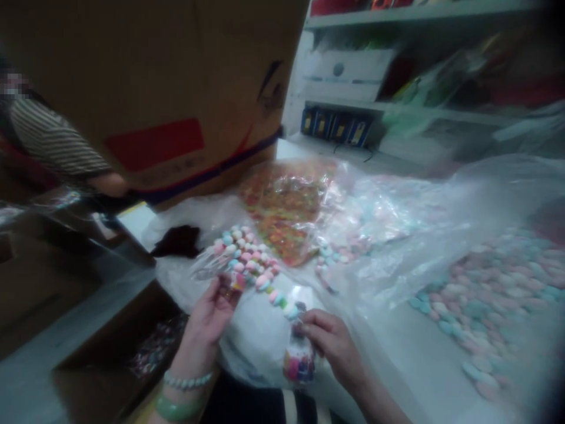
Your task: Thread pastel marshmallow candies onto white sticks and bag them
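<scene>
One co-worker, far L: striped sleeve [57, 141] + bare hand [112, 184] by the big carton; hand's grip can't tell.
Open box, lower L: cardboard box [95, 383] w/ small multicol. bits [156, 350] inside, too blurry to ID.
Big carton, upper L: brown carton [176, 76], red patch, dark blue stripe along btm.
Dark lump: dark item [179, 241] on clear plastic, just L of the sticks.
Sticks: thin white sticks [207, 259] at L end of candy pile.
L hand: left hand [214, 312], palm part-turned up, fingers curled, thumb + fingertips pinching pink-yellow item [237, 281]; beaded bracelet [188, 380] + green bangle [176, 407] on wrist.
Candy pile, ctr: pastel candies [247, 253] in rows, one row running twd R hand.
Orange bag: clear bag w/ orange-green pcs [282, 206], behind pile.
Printed packet: small clear packet [299, 365], pink/blue print, hanging under R fingertips.
R hand: right hand [331, 338], fingers bent, nearly closed, pinching packet's upper part.
Shelf, bkgd: blue boxes [335, 126] in a row.
Far R: loose pastel pcs [498, 294] on white surface.
</scene>
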### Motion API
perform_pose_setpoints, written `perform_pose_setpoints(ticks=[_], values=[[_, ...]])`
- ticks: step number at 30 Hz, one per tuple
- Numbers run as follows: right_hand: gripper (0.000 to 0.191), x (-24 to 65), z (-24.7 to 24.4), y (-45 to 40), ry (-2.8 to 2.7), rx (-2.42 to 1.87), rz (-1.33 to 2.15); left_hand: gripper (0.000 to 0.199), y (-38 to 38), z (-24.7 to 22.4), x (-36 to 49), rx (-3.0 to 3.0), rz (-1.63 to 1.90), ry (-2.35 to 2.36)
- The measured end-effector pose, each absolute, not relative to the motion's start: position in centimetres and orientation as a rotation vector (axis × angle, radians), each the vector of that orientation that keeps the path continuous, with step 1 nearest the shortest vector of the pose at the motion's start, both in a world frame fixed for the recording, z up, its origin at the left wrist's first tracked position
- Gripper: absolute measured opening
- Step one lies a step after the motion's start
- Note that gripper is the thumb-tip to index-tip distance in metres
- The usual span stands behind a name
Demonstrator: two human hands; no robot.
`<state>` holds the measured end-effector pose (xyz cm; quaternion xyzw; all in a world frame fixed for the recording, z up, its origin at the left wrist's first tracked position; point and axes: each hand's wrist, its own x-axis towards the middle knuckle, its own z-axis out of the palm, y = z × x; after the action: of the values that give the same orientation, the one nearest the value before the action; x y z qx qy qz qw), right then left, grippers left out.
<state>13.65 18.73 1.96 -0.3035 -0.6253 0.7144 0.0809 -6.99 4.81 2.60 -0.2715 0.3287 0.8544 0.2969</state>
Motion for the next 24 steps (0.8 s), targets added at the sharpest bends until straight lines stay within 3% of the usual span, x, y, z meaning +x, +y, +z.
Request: perform_pose_setpoints(ticks=[11,20,24], values=[[0.024,12.6,1.7,18.6,-2.158,-0.699,1.883,0.027,5.4,3.5,-6.2,-0.719,2.146,0.859],[0.025,13.5,0.4,18.6,-2.43,-0.405,1.317,0.021,5.7,3.5,-5.6,-0.635,2.185,0.975],[0.023,13.6,-0.1,18.4,-2.427,-0.411,1.273,0.019,5.7,2.9,-5.8,-0.579,2.184,0.998]])
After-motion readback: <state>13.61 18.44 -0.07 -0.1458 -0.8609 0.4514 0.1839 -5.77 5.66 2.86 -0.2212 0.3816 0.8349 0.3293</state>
